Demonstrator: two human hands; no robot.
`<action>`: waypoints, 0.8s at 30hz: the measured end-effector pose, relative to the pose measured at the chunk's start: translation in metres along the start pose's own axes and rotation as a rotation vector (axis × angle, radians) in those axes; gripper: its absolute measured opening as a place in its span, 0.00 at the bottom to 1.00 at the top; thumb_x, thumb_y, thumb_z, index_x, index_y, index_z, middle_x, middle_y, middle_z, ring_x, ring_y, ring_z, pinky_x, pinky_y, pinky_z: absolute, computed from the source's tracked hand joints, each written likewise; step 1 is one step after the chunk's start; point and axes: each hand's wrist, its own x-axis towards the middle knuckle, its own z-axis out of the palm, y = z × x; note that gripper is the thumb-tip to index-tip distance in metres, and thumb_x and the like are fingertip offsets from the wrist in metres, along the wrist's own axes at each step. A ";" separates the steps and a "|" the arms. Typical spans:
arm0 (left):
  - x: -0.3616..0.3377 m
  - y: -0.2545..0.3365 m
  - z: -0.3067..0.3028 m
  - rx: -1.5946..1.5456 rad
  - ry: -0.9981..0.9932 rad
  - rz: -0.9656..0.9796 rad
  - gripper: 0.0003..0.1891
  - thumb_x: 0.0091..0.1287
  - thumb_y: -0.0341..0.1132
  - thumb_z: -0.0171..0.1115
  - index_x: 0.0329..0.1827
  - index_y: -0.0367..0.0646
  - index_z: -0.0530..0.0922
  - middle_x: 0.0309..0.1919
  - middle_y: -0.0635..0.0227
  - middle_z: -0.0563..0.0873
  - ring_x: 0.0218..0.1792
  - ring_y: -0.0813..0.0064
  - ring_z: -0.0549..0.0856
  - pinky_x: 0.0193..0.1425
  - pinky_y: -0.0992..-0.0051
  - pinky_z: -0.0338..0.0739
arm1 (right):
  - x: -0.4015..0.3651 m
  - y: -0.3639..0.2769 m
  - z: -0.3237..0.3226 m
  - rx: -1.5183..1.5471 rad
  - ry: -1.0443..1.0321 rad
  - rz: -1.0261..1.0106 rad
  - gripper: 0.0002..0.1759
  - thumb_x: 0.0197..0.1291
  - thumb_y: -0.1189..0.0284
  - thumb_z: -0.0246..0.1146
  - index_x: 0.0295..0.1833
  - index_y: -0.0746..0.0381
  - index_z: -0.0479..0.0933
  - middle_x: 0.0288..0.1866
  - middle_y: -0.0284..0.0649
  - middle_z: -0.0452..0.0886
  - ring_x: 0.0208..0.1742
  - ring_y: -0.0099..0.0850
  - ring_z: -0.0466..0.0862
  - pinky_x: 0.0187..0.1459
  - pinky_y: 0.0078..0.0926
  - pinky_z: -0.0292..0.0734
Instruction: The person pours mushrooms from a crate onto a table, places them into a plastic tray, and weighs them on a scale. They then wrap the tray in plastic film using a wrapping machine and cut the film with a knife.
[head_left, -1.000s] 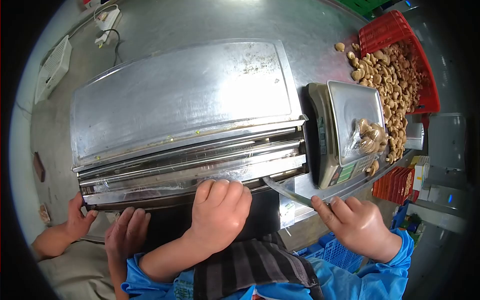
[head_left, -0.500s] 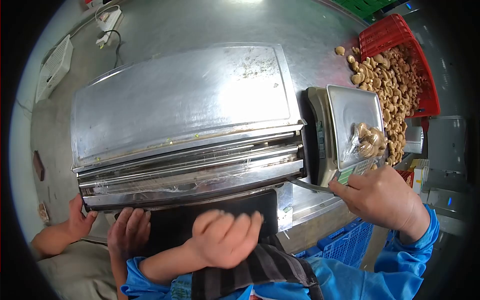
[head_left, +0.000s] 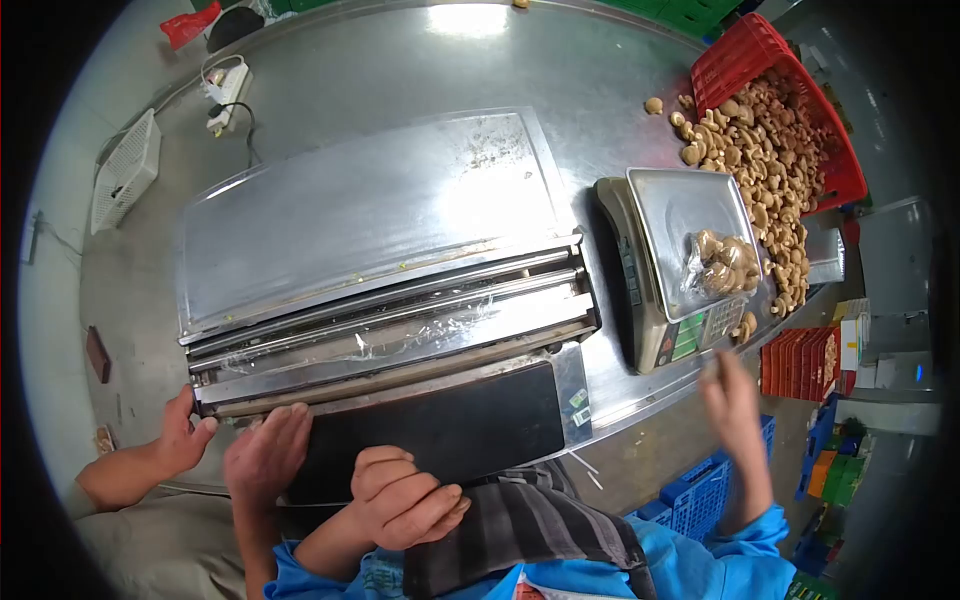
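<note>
My left hand [head_left: 405, 498], at the bottom centre over the striped apron [head_left: 530, 525], has its fingers curled in, with nothing visible in them. Just above it lies the black pad [head_left: 430, 425] along the front of the metal wrapping machine [head_left: 350, 215]. Clear film [head_left: 362, 345] clings to the machine's rollers. Below the scale [head_left: 657, 343], my right hand [head_left: 732, 395] is raised and motion-blurred; its fingers cannot be made out. A film-covered bunch of mushrooms [head_left: 722, 265] rests on the scale's metal tray [head_left: 675, 205].
A co-worker's two hands, one [head_left: 185, 435] at the machine's left corner and another [head_left: 270, 455] beside the pad, are near my left hand. Loose mushrooms [head_left: 765, 170] spill from a tipped red crate [head_left: 735, 60]. Behind are a power strip [head_left: 230, 95] and white basket [head_left: 128, 172].
My right hand has left the dark strip at the machine's right end, which no longer shows. My left hand has moved lower and left, fingers more tightly curled. The view has shifted.
</note>
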 end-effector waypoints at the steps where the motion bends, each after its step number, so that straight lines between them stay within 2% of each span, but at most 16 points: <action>1: 0.002 0.002 0.000 -0.036 -0.012 0.014 0.11 0.48 0.34 0.71 0.33 0.47 0.80 0.27 0.73 0.75 0.29 0.74 0.74 0.32 0.73 0.73 | -0.005 0.026 0.028 0.008 -0.016 -0.033 0.17 0.58 0.75 0.55 0.53 0.70 0.69 0.37 0.52 0.77 0.41 0.43 0.79 0.44 0.35 0.73; 3: 0.006 0.006 0.001 -0.114 -0.043 0.040 0.10 0.48 0.34 0.71 0.33 0.46 0.80 0.28 0.72 0.75 0.29 0.73 0.74 0.31 0.74 0.73 | -0.008 0.059 0.086 0.062 0.027 -0.010 0.17 0.58 0.74 0.57 0.52 0.70 0.69 0.41 0.56 0.76 0.44 0.50 0.78 0.46 0.40 0.72; 5: 0.006 0.010 0.003 -0.173 -0.044 0.102 0.10 0.48 0.33 0.70 0.34 0.45 0.79 0.27 0.71 0.76 0.26 0.73 0.75 0.27 0.75 0.73 | -0.004 0.072 0.128 -0.037 0.100 -0.144 0.19 0.56 0.74 0.59 0.52 0.70 0.69 0.42 0.57 0.74 0.44 0.53 0.76 0.45 0.40 0.72; 7: 0.005 0.014 0.004 -0.220 -0.055 0.139 0.12 0.48 0.33 0.69 0.36 0.43 0.79 0.27 0.70 0.77 0.25 0.73 0.76 0.27 0.74 0.73 | 0.004 0.088 0.163 -0.043 0.099 -0.127 0.21 0.55 0.74 0.61 0.53 0.70 0.69 0.43 0.57 0.72 0.43 0.54 0.75 0.45 0.42 0.72; 8: 0.006 0.016 0.003 -0.225 -0.038 0.138 0.12 0.48 0.32 0.69 0.36 0.43 0.79 0.26 0.69 0.77 0.21 0.73 0.76 0.23 0.75 0.72 | 0.009 0.086 0.174 -0.034 0.090 -0.059 0.22 0.54 0.73 0.62 0.54 0.70 0.69 0.43 0.55 0.72 0.44 0.52 0.74 0.47 0.39 0.70; 10: 0.002 0.017 -0.006 -0.204 -0.079 0.103 0.11 0.48 0.33 0.69 0.34 0.43 0.79 0.25 0.70 0.77 0.22 0.73 0.76 0.24 0.76 0.74 | 0.018 0.085 0.181 -0.151 0.084 -0.110 0.24 0.53 0.71 0.64 0.54 0.70 0.69 0.45 0.53 0.72 0.46 0.49 0.75 0.49 0.39 0.71; 13: -0.013 0.014 -0.024 -0.138 -0.123 0.021 0.12 0.46 0.32 0.69 0.33 0.43 0.79 0.25 0.69 0.77 0.22 0.71 0.77 0.25 0.74 0.74 | 0.015 0.078 0.170 -0.095 0.223 -0.194 0.24 0.52 0.69 0.65 0.53 0.70 0.70 0.48 0.53 0.72 0.51 0.49 0.73 0.54 0.39 0.69; 14: -0.020 0.012 -0.026 -0.120 -0.107 -0.042 0.12 0.45 0.30 0.67 0.34 0.42 0.78 0.24 0.68 0.78 0.22 0.69 0.77 0.25 0.72 0.73 | 0.009 0.081 0.161 -0.012 0.246 -0.149 0.23 0.53 0.69 0.65 0.52 0.69 0.70 0.50 0.53 0.72 0.52 0.49 0.73 0.54 0.38 0.69; 16: -0.034 0.010 -0.013 -0.215 0.048 -0.303 0.09 0.50 0.26 0.62 0.35 0.38 0.77 0.23 0.64 0.78 0.21 0.68 0.77 0.26 0.73 0.71 | -0.005 0.082 0.128 0.060 0.327 -0.076 0.19 0.54 0.71 0.64 0.49 0.68 0.71 0.47 0.50 0.73 0.50 0.46 0.74 0.52 0.36 0.70; 17: -0.036 0.012 -0.008 -0.269 0.035 -0.462 0.07 0.54 0.25 0.59 0.36 0.36 0.76 0.23 0.62 0.78 0.22 0.68 0.76 0.28 0.73 0.71 | -0.010 0.093 0.114 0.084 0.361 -0.040 0.17 0.54 0.71 0.64 0.47 0.67 0.72 0.46 0.49 0.74 0.49 0.45 0.75 0.50 0.36 0.71; 19: -0.033 0.017 0.002 -0.338 -0.015 -0.641 0.06 0.56 0.26 0.58 0.36 0.35 0.76 0.24 0.61 0.78 0.24 0.69 0.77 0.30 0.74 0.71 | -0.010 0.128 0.086 0.160 0.555 -0.017 0.12 0.55 0.72 0.63 0.42 0.67 0.72 0.41 0.47 0.75 0.41 0.38 0.77 0.41 0.30 0.74; 21: -0.017 0.023 0.016 -0.387 -0.099 -0.542 0.07 0.56 0.26 0.59 0.36 0.35 0.76 0.26 0.60 0.79 0.26 0.69 0.77 0.32 0.74 0.71 | -0.001 0.165 0.050 0.273 0.730 0.111 0.10 0.56 0.72 0.62 0.38 0.67 0.72 0.34 0.42 0.76 0.36 0.31 0.77 0.38 0.27 0.73; 23: 0.007 0.033 0.034 -0.448 -0.156 -0.470 0.07 0.55 0.26 0.60 0.37 0.34 0.76 0.28 0.60 0.79 0.28 0.68 0.78 0.33 0.75 0.72 | 0.015 0.197 0.017 0.475 0.803 0.195 0.09 0.58 0.71 0.60 0.36 0.68 0.73 0.28 0.37 0.75 0.31 0.26 0.75 0.38 0.26 0.72; 24: 0.026 0.039 0.046 -0.490 -0.173 -0.448 0.07 0.55 0.25 0.60 0.37 0.34 0.76 0.29 0.59 0.79 0.29 0.68 0.78 0.34 0.74 0.73 | 0.024 0.209 0.002 0.411 0.760 0.215 0.10 0.59 0.70 0.59 0.36 0.67 0.73 0.27 0.33 0.75 0.31 0.23 0.75 0.35 0.24 0.73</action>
